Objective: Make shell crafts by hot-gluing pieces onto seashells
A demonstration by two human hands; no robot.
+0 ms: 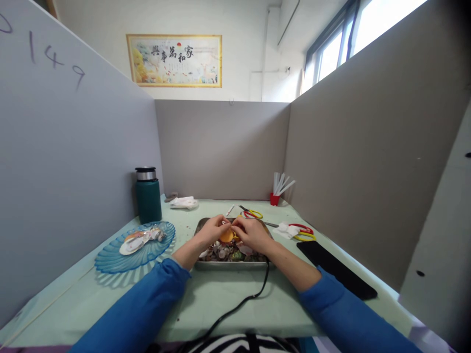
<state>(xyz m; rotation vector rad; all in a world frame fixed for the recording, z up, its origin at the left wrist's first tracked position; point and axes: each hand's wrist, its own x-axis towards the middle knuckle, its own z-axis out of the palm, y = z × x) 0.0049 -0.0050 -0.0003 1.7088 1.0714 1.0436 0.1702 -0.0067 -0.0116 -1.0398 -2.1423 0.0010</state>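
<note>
Pinched in the fingertips of the left hand [216,229] and right hand [250,232], a roundish orange piece [226,236] sits over the metal tray [231,265], mid-frame (its long axis I can't make out); both forearms slant inward.

Rounded orange piece [226,236] showing smooth face, partly hiding from view, appearing over middle of metal tray [231,266].

There are two scissors [254,214], one metal tray [231,266], one fluted plate [110,257], one flask [149,201], one red cup [274,200], one cable [239,305] and one wall picture [174,73]. The shells [222,253] are too many to count.
</note>
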